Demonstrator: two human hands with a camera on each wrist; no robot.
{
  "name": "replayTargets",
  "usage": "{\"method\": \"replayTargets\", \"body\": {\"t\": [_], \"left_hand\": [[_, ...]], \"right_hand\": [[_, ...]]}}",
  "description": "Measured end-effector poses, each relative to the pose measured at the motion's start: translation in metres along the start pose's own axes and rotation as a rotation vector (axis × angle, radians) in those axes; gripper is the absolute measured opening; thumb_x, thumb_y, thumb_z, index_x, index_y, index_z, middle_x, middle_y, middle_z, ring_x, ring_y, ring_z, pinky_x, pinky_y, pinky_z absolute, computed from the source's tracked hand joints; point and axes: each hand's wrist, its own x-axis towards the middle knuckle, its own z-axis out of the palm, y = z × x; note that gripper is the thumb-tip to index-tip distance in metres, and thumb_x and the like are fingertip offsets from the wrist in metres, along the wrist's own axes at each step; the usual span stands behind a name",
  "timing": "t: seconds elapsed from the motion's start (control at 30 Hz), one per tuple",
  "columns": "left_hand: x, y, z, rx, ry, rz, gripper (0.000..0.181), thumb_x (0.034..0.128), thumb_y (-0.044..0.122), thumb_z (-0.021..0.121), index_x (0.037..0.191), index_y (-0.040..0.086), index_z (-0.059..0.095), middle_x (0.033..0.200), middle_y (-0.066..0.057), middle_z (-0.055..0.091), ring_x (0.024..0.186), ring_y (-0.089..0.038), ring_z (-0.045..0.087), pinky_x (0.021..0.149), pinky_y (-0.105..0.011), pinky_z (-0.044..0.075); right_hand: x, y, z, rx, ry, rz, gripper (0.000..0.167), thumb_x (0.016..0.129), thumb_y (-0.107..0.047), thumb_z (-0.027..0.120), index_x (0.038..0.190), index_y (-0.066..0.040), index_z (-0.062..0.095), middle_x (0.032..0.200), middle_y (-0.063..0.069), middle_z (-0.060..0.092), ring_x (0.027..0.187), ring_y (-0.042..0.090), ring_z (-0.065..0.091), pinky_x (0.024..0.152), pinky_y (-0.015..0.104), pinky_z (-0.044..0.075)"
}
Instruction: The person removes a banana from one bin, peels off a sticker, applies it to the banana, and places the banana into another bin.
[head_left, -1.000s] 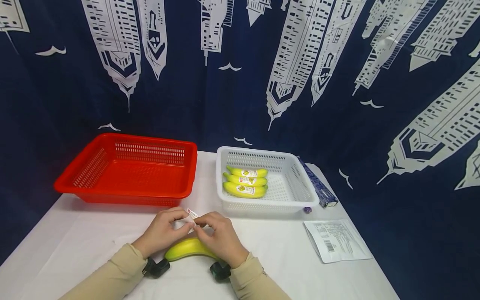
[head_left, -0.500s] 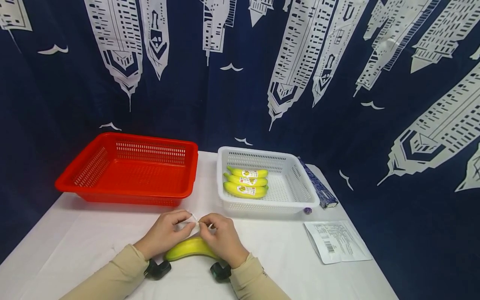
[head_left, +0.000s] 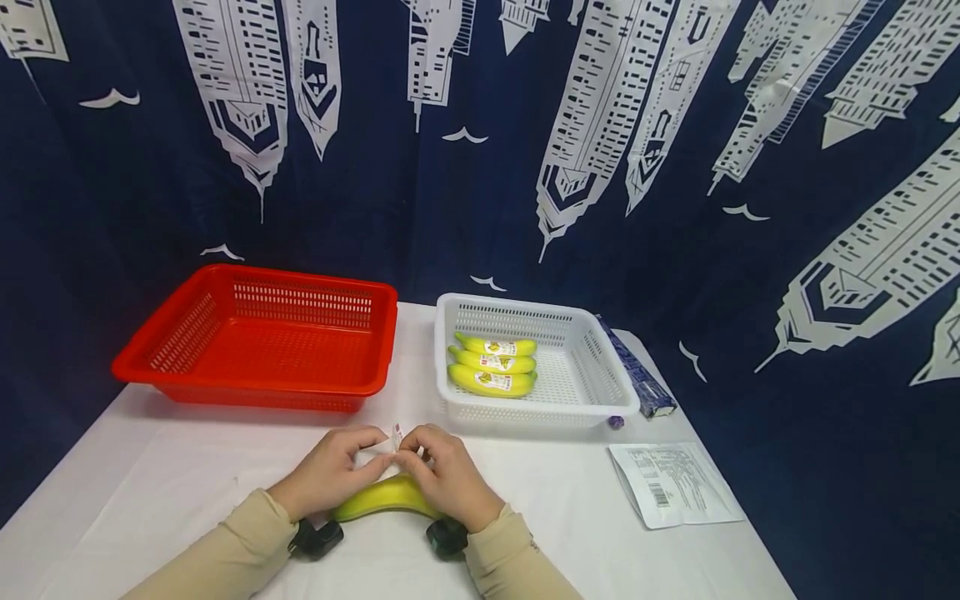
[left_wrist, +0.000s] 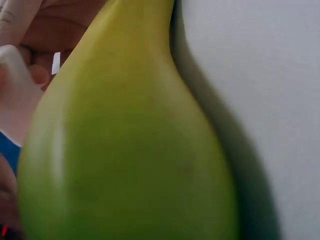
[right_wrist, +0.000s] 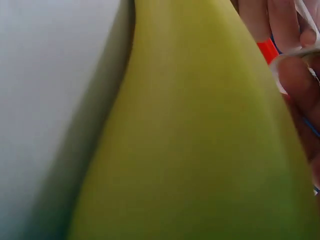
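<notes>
Between my two hands is a small white sticker with red print, on what looks like pale backing paper. My left hand pinches the paper's left side between thumb and fingers. On the other side, my right hand pinches the sticker's edge, and its fingertips nearly meet the left ones. A yellow-green banana lies on the table just below both hands, its ends partly hidden by them. In both wrist views the banana fills most of the picture. The left wrist view shows the pale paper at its left edge.
A red basket stands at the back left. Beside it, a white basket holds 3 bananas with printed labels. To its right lie a long blue box and a small purple object. A printed white packet lies nearer.
The sticker's printed part has turned from slanting to nearly upright between the fingertips. Both hands have shifted slightly right and lower. The banana stays on the table.
</notes>
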Motion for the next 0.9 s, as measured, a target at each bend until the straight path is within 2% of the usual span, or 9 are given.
{"method": "replayTargets", "body": {"t": [0.1, 0.23, 0.4, 0.47, 0.6, 0.7, 0.8, 0.9], "left_hand": [[0.0, 0.0, -0.001, -0.004, -0.022, -0.002, 0.017, 0.0939, 0.009, 0.073, 0.096, 0.025, 0.071, 0.087, 0.013, 0.065, 0.071, 0.0, 0.05, 0.061, -0.019, 0.043], [0.001, 0.002, -0.001, 0.017, -0.006, -0.009, 0.01, 0.0936, 0.012, 0.075, 0.1, 0.02, 0.073, 0.091, 0.01, 0.069, 0.074, 0.001, 0.054, 0.066, -0.02, 0.049], [0.004, 0.008, -0.005, 0.067, 0.019, 0.012, 0.017, 0.09, 0.009, 0.077, 0.105, 0.015, 0.077, 0.103, 0.006, 0.076, 0.09, -0.002, 0.065, 0.083, -0.025, 0.057], [0.005, 0.009, -0.006, 0.071, 0.016, 0.003, 0.017, 0.0896, 0.008, 0.077, 0.105, 0.013, 0.078, 0.104, 0.005, 0.077, 0.093, -0.003, 0.067, 0.084, -0.027, 0.058], [0.006, 0.011, -0.007, 0.053, -0.004, -0.034, 0.015, 0.0913, 0.009, 0.076, 0.106, 0.011, 0.078, 0.104, 0.003, 0.077, 0.093, -0.002, 0.067, 0.085, -0.028, 0.058], [0.004, 0.009, -0.007, 0.028, 0.001, -0.06, 0.015, 0.0904, 0.009, 0.077, 0.105, 0.011, 0.079, 0.101, 0.003, 0.078, 0.09, -0.002, 0.067, 0.082, -0.027, 0.058], [0.003, 0.006, -0.005, 0.016, 0.025, -0.076, 0.012, 0.0878, 0.01, 0.081, 0.099, 0.014, 0.08, 0.094, 0.008, 0.077, 0.083, 0.0, 0.067, 0.077, -0.025, 0.058], [0.002, 0.005, -0.004, -0.003, 0.036, -0.089, 0.009, 0.086, 0.011, 0.083, 0.093, 0.017, 0.081, 0.087, 0.011, 0.076, 0.076, 0.0, 0.065, 0.072, -0.024, 0.057]], "right_hand": [[0.0, 0.0, -0.002, -0.05, -0.04, 0.001, 0.012, 0.104, -0.02, 0.062, 0.095, -0.013, 0.058, 0.084, -0.004, 0.057, 0.077, 0.004, 0.051, 0.071, 0.014, 0.047], [0.001, -0.002, -0.002, -0.048, -0.068, 0.007, 0.012, 0.108, -0.018, 0.053, 0.098, -0.012, 0.055, 0.08, -0.006, 0.052, 0.071, 0.001, 0.045, 0.066, 0.013, 0.042], [0.001, 0.0, -0.005, -0.037, -0.021, 0.003, 0.007, 0.104, -0.01, 0.056, 0.097, -0.01, 0.055, 0.075, -0.005, 0.051, 0.065, 0.0, 0.042, 0.06, 0.012, 0.039], [0.001, 0.001, -0.006, -0.033, 0.002, 0.008, 0.007, 0.103, -0.009, 0.057, 0.097, -0.011, 0.055, 0.075, -0.005, 0.05, 0.064, 0.0, 0.042, 0.059, 0.011, 0.039], [0.002, 0.002, -0.006, 0.009, 0.012, 0.034, 0.009, 0.104, -0.009, 0.055, 0.096, -0.011, 0.055, 0.075, -0.005, 0.052, 0.065, -0.001, 0.043, 0.058, 0.013, 0.041], [0.001, 0.002, -0.005, 0.042, -0.018, 0.047, 0.013, 0.107, -0.013, 0.051, 0.095, -0.011, 0.056, 0.077, -0.004, 0.054, 0.069, 0.001, 0.047, 0.063, 0.015, 0.045], [0.0, 0.002, -0.004, 0.03, -0.057, 0.043, 0.02, 0.109, -0.017, 0.047, 0.093, -0.013, 0.058, 0.08, -0.005, 0.057, 0.074, 0.002, 0.05, 0.069, 0.017, 0.046], [-0.002, 0.002, -0.002, -0.011, -0.074, 0.024, 0.019, 0.106, -0.022, 0.055, 0.089, -0.016, 0.058, 0.079, -0.006, 0.054, 0.074, 0.002, 0.048, 0.067, 0.015, 0.043]]}}
